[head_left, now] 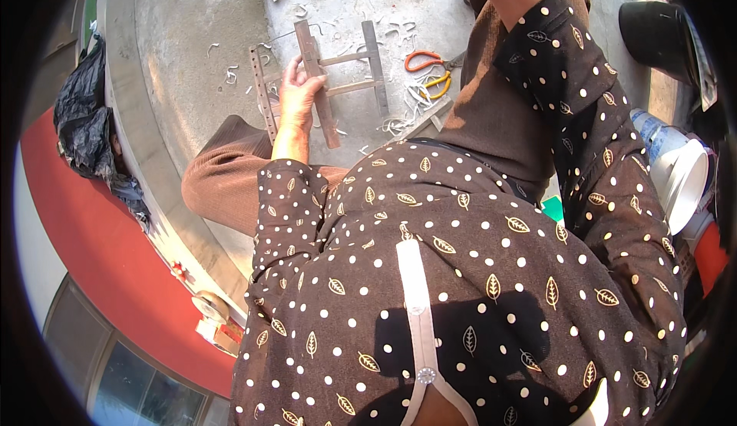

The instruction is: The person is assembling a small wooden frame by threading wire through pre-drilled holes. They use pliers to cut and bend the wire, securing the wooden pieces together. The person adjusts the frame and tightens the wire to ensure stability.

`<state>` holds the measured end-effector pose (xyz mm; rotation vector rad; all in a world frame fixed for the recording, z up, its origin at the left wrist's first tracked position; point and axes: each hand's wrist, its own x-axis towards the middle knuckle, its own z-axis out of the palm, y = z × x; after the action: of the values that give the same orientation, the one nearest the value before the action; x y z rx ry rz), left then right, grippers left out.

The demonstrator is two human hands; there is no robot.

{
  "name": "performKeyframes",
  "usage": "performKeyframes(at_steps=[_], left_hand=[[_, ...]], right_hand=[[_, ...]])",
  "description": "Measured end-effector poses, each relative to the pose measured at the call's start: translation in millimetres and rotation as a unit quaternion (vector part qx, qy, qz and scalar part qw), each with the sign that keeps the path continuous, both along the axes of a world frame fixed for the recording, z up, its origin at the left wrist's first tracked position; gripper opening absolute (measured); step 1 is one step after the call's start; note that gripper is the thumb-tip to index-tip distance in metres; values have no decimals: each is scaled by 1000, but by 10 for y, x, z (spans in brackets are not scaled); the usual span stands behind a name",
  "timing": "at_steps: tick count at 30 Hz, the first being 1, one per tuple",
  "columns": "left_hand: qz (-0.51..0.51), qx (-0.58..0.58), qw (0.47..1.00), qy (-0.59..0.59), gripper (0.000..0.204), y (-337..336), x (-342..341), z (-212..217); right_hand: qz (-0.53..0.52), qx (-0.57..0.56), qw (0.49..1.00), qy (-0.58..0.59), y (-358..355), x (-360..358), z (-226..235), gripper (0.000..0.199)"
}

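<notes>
Right below the camera, a brown blouse (461,295) dotted with white spots and leaf prints fills the view, brown trousers (223,180) beyond it. The left hand (298,92) reaches forward, fingers curled round one slat of a small wooden frame (330,80): two long slats joined by two thin crossbars, with a third, hole-punched slat (262,92) lying just beside it. The frame rests on the grey concrete floor (192,57). The right arm goes up past the top edge, so whether that hand is spread or closed I cannot tell. Just past the frame, two pairs of scissors, one orange-handled (422,59), one yellow-handled (437,84), among pale shavings. Far right, one white bucket (679,176); far left, one black bag (80,119) on a red strip.
</notes>
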<state>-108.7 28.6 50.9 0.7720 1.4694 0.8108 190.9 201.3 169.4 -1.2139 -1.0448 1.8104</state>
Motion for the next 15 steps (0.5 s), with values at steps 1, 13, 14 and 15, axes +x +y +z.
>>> performKeyframes(at_steps=[1,13,14,15], left_hand=[[4,3,1000,-2,68,-3,-15,-11],[51,15,996,-76,58,-35,-235,27],[53,15,995,-77,55,-40,-220,45],[49,16,995,-83,56,-25,-209,39]], right_hand=[[3,-8,1000,-7,0,-14,-1,30],[123,82,964,-219,-238,-151,190,23],[153,62,954,-250,-216,-161,170,34],[159,70,956,-235,-214,-154,106,38]])
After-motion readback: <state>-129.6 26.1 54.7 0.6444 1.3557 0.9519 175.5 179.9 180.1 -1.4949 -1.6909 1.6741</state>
